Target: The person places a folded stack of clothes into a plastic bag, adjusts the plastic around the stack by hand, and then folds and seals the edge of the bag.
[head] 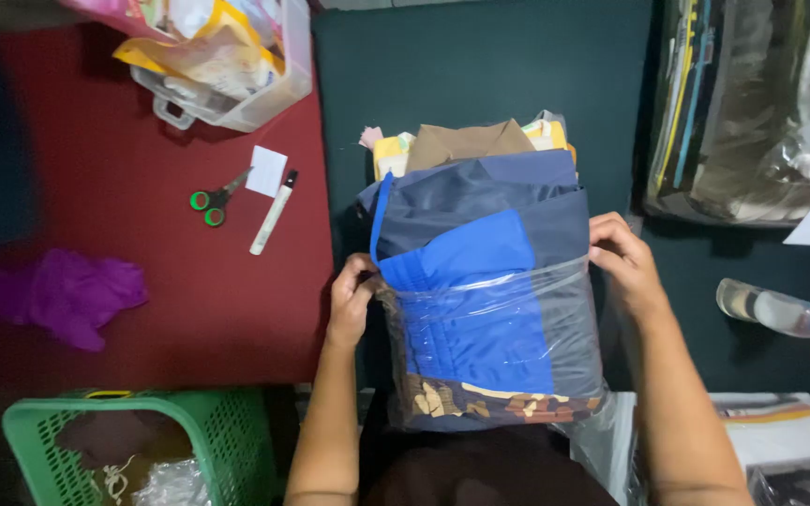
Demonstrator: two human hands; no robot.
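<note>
Closest to me, the clear plastic bag [517, 319] half covers my stack of folded blue clothes [480, 272]. My left hand [351, 298] pinches the bag's left edge, fingers closed; my right hand [622, 262] grips its right rim. Left of the stack lies purple cloth [67, 292]; farther left and beyond, scissors [215, 200] and a marker [273, 213].

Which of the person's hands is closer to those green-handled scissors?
Left. The left hand grips the clear plastic bag's left edge, on the side toward the scissors. The right hand holds the bag's far edge, farther away.
</note>
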